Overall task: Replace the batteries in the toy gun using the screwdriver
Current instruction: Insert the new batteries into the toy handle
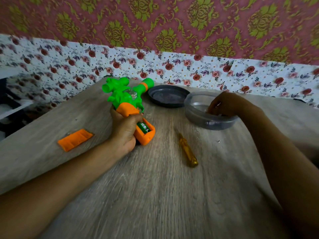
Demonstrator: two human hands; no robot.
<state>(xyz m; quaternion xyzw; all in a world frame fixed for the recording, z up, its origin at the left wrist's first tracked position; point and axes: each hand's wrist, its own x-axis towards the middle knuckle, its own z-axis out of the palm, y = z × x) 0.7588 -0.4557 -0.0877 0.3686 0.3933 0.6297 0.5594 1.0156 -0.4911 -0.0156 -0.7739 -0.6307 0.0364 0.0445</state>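
Our left hand (124,130) has its fingers (135,118) curled tight round the orange handle of the toy gun (120,95). The green top of the gun points away from us, toward 12 o'clock. Just under the fingertips the battery box in the handle is open, and we can see batteries (144,127) inside it.

Our right hand (222,104) dips into a clear round tub (195,116), at 3 o'clock from the gun. Its fingers bend down inside, and we cannot tell if they hold anything.

The yellow screwdriver (187,149) lies flat on the worktop (155,195), at 4 o'clock from the gun, apart from both hands. The orange cover (75,139) lies at 9 o'clock. A dark lid (168,96) sits at 1 o'clock, just beside the tub.
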